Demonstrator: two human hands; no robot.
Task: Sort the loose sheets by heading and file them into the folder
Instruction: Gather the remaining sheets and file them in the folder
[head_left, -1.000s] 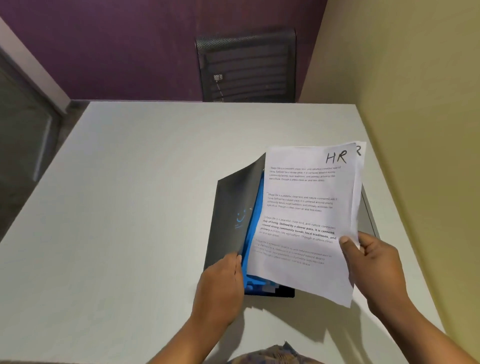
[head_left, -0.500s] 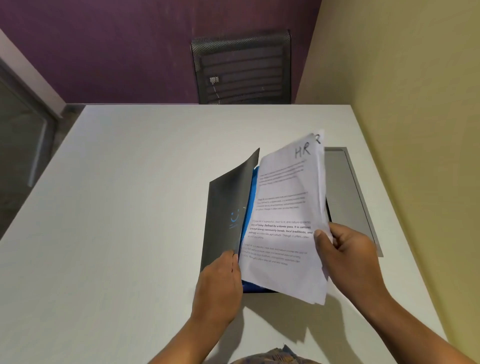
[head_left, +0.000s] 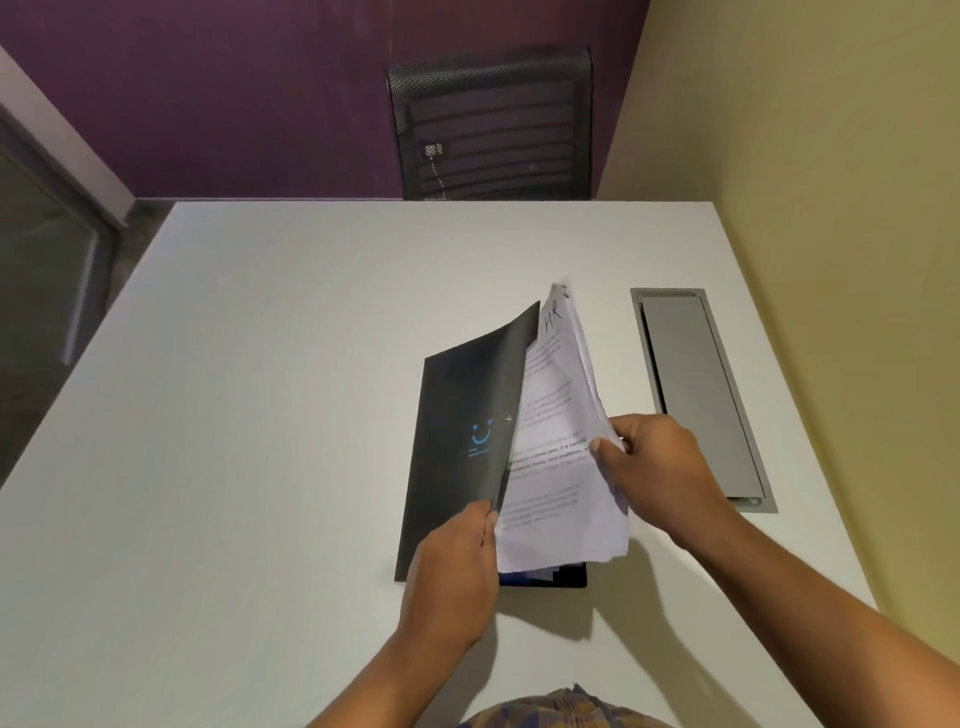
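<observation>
A black folder (head_left: 460, 415) with a blue smile logo lies on the white table (head_left: 260, 415), its front cover lifted. My left hand (head_left: 457, 566) pinches the cover's lower right edge and holds it up. A bundle of white printed sheets (head_left: 556, 457), the front one headed "HR", stands steeply tilted in the folder's opening. My right hand (head_left: 654, 467) grips the bundle's right edge, thumb on the front. The folder's back panel (head_left: 569, 577) shows only as a dark strip under the sheets. The folder's inside is hidden.
A grey metal cable hatch (head_left: 696, 395) is set into the table right of the folder. A black mesh chair (head_left: 493, 124) stands behind the table's far edge. A yellow wall (head_left: 831, 208) runs along the table's right side.
My right hand has swung the HR sheets leftward and upright into the folder's opening. The blue inner part is now covered, and the cable hatch has come into view.
</observation>
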